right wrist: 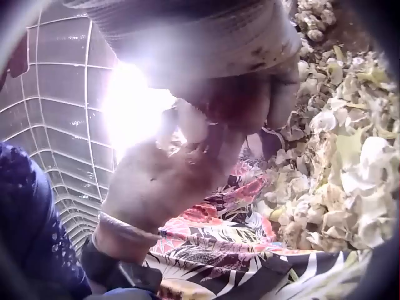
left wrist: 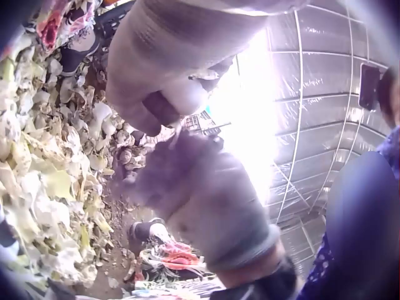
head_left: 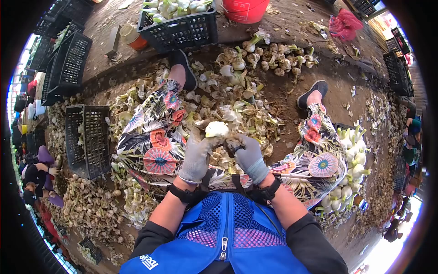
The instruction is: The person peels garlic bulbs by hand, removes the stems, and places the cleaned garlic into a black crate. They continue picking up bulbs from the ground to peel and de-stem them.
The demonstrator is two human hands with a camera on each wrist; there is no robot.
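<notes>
My gloved left hand [head_left: 196, 157] grips a white, peeled garlic bulb [head_left: 217, 129] between thumb and fingers, over my lap. Close beside it is my gloved right hand [head_left: 250, 157], its dirt-darkened fingers curled in toward the underside of the bulb. In the left wrist view the right hand [left wrist: 212, 200] is blurred, its fingertips right at the garlic bulb [left wrist: 184, 97]. I cannot tell whether the right fingers pinch anything. Torn garlic skins [head_left: 242, 112] cover the ground between my legs.
Ahead stand a black crate [head_left: 178, 32] of peeled garlic and a red bucket [head_left: 246, 11]. Unpeeled garlic [head_left: 285, 59] lies between my feet. Another black crate [head_left: 89, 141] stands at left. Whitish garlic bulbs [head_left: 349, 169] are heaped by my right leg.
</notes>
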